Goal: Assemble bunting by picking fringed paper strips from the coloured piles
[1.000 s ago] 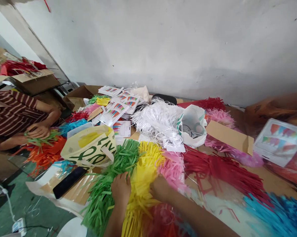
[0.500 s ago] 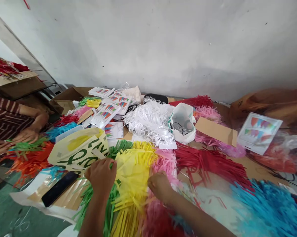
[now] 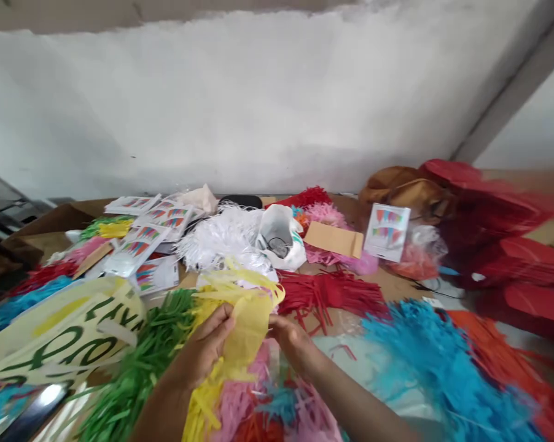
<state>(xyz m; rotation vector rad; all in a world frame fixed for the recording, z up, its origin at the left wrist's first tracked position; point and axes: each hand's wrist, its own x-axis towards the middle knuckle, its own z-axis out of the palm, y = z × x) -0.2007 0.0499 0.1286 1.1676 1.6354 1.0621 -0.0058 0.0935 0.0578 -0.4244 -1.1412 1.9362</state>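
Observation:
Between my hands hangs a yellow fringed tissue-paper tassel (image 3: 247, 322), its uncut middle spread toward me and its strips flopping over the top. My left hand (image 3: 210, 344) pinches its left edge, thumb up. At its right edge is my right hand (image 3: 293, 341), fingers curled against the paper. More yellow fringe (image 3: 201, 405) lies beneath, beside a green fringe bundle (image 3: 159, 341) on the left. Below the hands are pink strips (image 3: 235, 396), partly covered by my forearms. A red fringe bundle (image 3: 335, 291) lies beyond my right hand.
White stringy strands (image 3: 233, 236) and a white bag (image 3: 281, 239) stand at the back. Printed packages (image 3: 139, 245) pile up left, near a lettered yellow bag (image 3: 74, 331). A phone (image 3: 37, 411) lies front left. Blue fringe (image 3: 424, 350) spreads right, before red bags (image 3: 511, 245).
My view has swung right. Both hands have lifted a yellow tassel off the pile and hold it up. The other person at the left is out of view.

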